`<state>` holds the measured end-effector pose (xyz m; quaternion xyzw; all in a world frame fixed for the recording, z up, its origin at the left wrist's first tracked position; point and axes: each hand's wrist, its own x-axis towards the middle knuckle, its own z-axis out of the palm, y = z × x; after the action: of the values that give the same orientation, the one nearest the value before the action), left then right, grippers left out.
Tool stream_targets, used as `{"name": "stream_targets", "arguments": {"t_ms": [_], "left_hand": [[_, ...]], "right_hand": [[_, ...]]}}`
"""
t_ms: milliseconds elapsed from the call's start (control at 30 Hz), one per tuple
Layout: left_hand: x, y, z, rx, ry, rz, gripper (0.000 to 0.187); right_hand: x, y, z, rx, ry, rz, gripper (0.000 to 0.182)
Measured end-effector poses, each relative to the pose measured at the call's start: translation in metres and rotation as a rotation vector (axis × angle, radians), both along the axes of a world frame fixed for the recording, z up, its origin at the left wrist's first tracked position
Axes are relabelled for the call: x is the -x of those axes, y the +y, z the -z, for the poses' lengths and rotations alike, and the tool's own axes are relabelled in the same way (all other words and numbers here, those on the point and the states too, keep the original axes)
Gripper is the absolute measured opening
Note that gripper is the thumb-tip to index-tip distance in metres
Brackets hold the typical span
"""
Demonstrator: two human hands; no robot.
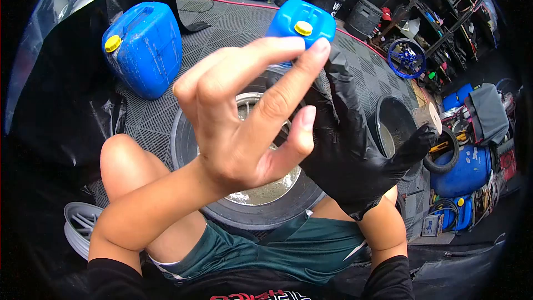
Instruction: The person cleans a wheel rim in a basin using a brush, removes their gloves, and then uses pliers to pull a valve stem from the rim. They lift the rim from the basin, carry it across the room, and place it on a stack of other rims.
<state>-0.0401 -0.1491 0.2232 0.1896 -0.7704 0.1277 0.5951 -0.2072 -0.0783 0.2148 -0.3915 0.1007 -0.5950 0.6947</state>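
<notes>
My left hand (244, 111) is bare and raised in the middle of the view, its fingers apart and partly bent, holding nothing. Right beside it, my right hand (355, 139) wears a black glove, with its fingers and thumb spread. The left fingertips overlap the gloved fingers in view; whether they touch I cannot tell. Behind and below both hands lies a tire (244, 219) on the floor, with a metal wheel (266, 191) inside it that looks wet. Both hands hide part of the tire and wheel.
Blue jerrycans with yellow caps stand at the back left (147, 50) and beyond my hands (308, 16). A black tub (394, 116) stands to the right. Further right are a blue wheel (406, 58), a blue barrel (463, 169) and cluttered shelves. A silver wheel (80, 228) lies at lower left.
</notes>
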Motion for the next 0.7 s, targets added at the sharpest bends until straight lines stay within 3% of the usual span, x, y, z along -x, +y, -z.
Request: {"name": "stream_targets", "arguments": {"t_ms": [400, 700], "left_hand": [[0.012, -0.007, 0.008, 0.099, 0.066, 0.076, 0.043], [-0.001, -0.006, -0.004, -0.019, 0.007, -0.014, 0.040]], "right_hand": [[-0.002, 0.003, -0.002, 0.014, 0.030, -0.004, 0.109], [-0.003, 0.003, -0.004, 0.017, 0.038, -0.014, 0.110]]}}
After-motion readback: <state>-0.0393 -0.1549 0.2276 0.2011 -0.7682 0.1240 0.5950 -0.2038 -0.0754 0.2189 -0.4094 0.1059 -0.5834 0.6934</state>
